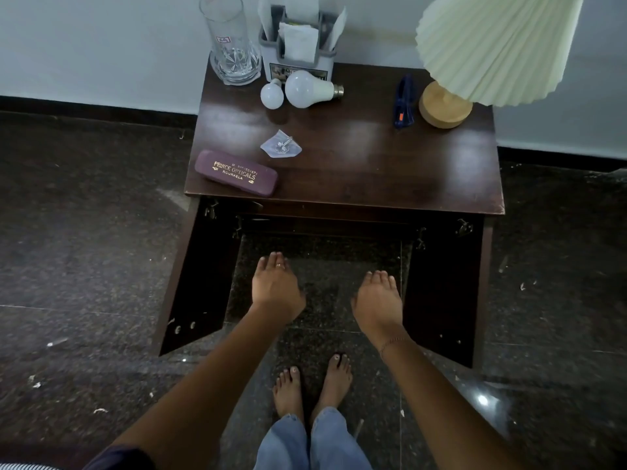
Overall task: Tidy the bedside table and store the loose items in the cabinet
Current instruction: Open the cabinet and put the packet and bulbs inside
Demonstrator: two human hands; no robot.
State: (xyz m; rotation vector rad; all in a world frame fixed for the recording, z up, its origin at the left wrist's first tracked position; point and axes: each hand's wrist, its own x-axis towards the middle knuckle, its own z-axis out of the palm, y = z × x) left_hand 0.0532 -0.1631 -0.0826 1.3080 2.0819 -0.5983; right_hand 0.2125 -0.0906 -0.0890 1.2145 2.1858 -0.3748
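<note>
A dark wooden bedside table [356, 154] stands against the wall, and both its cabinet doors, left door [200, 276] and right door [444, 290], swing open below. On top lie a purple spectacle case [236, 173], a clear adhesive hook [281, 144], a small white bulb [271, 93], a larger white bulb [307, 89] and a dark blue object [403, 102]. My left hand [275, 286] and my right hand [377, 300] hang between the open doors with relaxed fingers, holding nothing. The cabinet's inside is dark and hidden.
A tall glass [230, 42] and a grey holder with tissues [298, 42] stand at the table's back left. A pleated cream lamp [488, 49] on a wooden base [444, 105] fills the back right. Bare feet [312, 385] stand on the dark speckled floor.
</note>
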